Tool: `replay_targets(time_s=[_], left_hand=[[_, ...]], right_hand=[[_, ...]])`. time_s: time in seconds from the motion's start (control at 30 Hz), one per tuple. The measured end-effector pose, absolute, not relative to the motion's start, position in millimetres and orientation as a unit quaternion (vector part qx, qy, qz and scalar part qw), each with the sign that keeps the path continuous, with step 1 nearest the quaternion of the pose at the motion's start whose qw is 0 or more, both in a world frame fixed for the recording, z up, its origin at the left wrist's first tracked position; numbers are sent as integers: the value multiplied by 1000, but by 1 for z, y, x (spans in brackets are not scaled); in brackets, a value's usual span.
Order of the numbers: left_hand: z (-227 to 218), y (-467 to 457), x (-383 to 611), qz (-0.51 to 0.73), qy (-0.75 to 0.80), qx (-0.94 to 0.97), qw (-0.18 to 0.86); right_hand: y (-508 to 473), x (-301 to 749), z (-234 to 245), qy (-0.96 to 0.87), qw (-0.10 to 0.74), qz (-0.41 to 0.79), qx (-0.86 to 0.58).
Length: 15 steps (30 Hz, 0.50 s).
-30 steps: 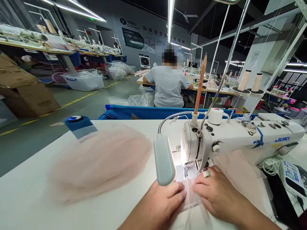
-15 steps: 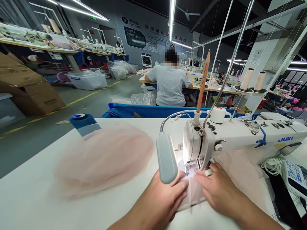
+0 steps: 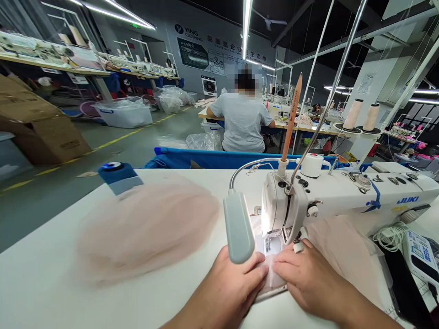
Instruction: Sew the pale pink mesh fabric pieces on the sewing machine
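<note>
Thin sheer pink fabric (image 3: 271, 277) lies under the needle area of a white sewing machine (image 3: 283, 205). My left hand (image 3: 236, 278) grips its left side, fingers closed and thumb side towards the presser foot (image 3: 273, 241). From the right, my right hand (image 3: 305, 274) pinches the same fabric, fingertips close to my left ones and just in front of the foot. A grey lamp head (image 3: 239, 227) hangs over my left hand and hides part of it. More sheer fabric (image 3: 346, 251) spreads beneath the machine arm on the right.
A heap of sheer pink fabric (image 3: 147, 228) lies on the white table (image 3: 44, 278) at left, beside a blue thread cone (image 3: 120, 176). A pencil (image 3: 292, 119) stands upright on the machine head. At right are a coiled cable (image 3: 391, 236) and a dark flat device (image 3: 408, 288). A co-worker (image 3: 243, 119) sits ahead.
My right fingertips have shifted slightly left and towards me, away from the presser foot. My left hand stays nearly in place. The fabric's near edge sits a little closer to the machine.
</note>
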State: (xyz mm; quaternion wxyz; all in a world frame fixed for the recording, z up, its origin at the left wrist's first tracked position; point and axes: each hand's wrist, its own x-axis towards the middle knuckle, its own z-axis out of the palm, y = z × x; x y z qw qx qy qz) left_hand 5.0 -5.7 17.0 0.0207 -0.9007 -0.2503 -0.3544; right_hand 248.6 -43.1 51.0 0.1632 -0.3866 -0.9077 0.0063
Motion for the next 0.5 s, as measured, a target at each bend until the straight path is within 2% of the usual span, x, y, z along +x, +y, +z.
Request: replay_targets(time_s=[0.3, 0.5], left_hand=[[0, -13, -2, -338, -232, -912, -5], [9, -6, -1, -344, -246, -906, 11]], right_hand=[[-46, 248, 52, -921, 153, -5, -359], [-44, 245, 52, -908, 164, -3, -384]])
